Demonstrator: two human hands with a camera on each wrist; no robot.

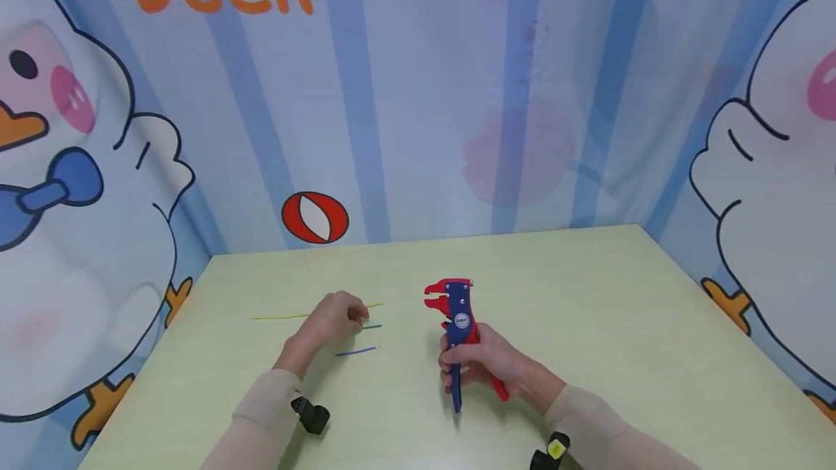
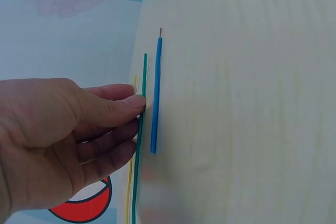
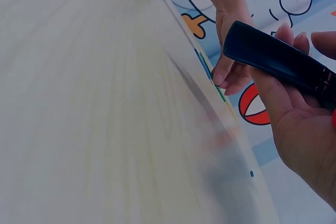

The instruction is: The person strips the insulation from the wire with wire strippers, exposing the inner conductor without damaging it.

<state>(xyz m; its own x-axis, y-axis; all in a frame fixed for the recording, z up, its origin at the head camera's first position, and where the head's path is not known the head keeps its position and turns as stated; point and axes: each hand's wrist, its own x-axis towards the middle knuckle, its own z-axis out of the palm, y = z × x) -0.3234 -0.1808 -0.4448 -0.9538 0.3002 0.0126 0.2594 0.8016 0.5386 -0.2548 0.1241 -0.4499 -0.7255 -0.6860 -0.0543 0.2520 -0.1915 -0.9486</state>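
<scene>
My left hand (image 1: 336, 316) is at the green wire (image 2: 136, 182), pinching it between thumb and fingers close over the table. Beside it lies a shorter-looking blue wire (image 2: 156, 98) with a bit of bare copper at one end. A long thin yellow wire (image 1: 279, 318) runs behind the left hand, partly hidden by it. My right hand (image 1: 491, 360) grips a red and blue wire stripper (image 1: 461, 303) by its handles, upright in the head view, with its red jaws pointing left and parted. Only a dark handle (image 3: 278, 59) of the tool shows well in the right wrist view.
The pale wooden table (image 1: 588, 296) meets a blue striped curtain (image 1: 424, 93) at its back edge. Large cartoon ducks cover the side curtains. A tiny blue piece (image 3: 252, 173) lies near the table's edge in the right wrist view.
</scene>
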